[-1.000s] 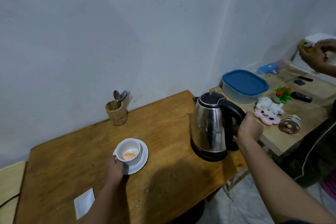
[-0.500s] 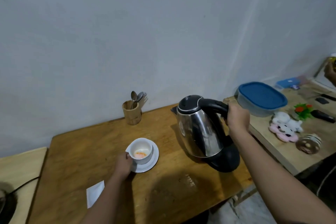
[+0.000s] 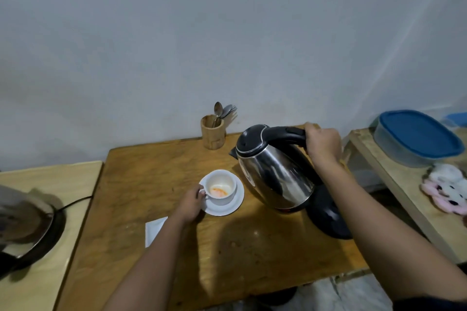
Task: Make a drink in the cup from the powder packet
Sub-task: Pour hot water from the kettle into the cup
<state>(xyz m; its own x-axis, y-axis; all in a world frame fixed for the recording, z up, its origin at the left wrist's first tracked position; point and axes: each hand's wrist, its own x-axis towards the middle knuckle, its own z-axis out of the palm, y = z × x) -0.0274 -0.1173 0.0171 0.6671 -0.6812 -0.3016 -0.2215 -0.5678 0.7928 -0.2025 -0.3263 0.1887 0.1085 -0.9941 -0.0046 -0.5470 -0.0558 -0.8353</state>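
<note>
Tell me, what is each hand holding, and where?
The right hand grips the kettle by its black handle; the left hand holds the cup at its handle.

Your right hand's fingers [image 3: 319, 134] wrap a black handle on the silver kettle [image 3: 274, 171]; by your left fingertips [image 3: 199, 188], the white cup [image 3: 220, 186] holds orange powder [image 3: 218, 190].

The kettle [image 3: 275, 179] has a glossy, mirror-like metal body and a matt black plastic handle. The counter [image 3: 156, 179] is worn, scuffed wood. The cup [image 3: 222, 187] looks smooth, glazed white.
</note>
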